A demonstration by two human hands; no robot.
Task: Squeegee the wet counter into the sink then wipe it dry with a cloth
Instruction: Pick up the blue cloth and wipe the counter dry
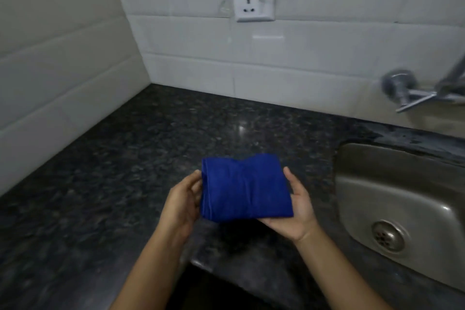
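The left hand's fingers (196, 181) curl against the cloth's (244, 189) folded left edge and seem to pinch it. The right thumb (289, 175) lies along the right edge; the right fingers are hidden beneath, carrying the cloth from below. So the left hand (182, 201) and the right hand (294, 219) hold the blue cloth between them, above the near part of the counter (125, 171) and apart from it.

The cloth is folded into a thick pad. It looks soft, light and limp, so it would probably unfold if held by one corner. A flat palm on top with fingers wrapped over an edge should suit wiping.

The sink (392, 184) sits to the right, set into the counter. Only its drain (388, 235) shows inside; any water cannot be made out. The counter shines, but wetness cannot be judged.
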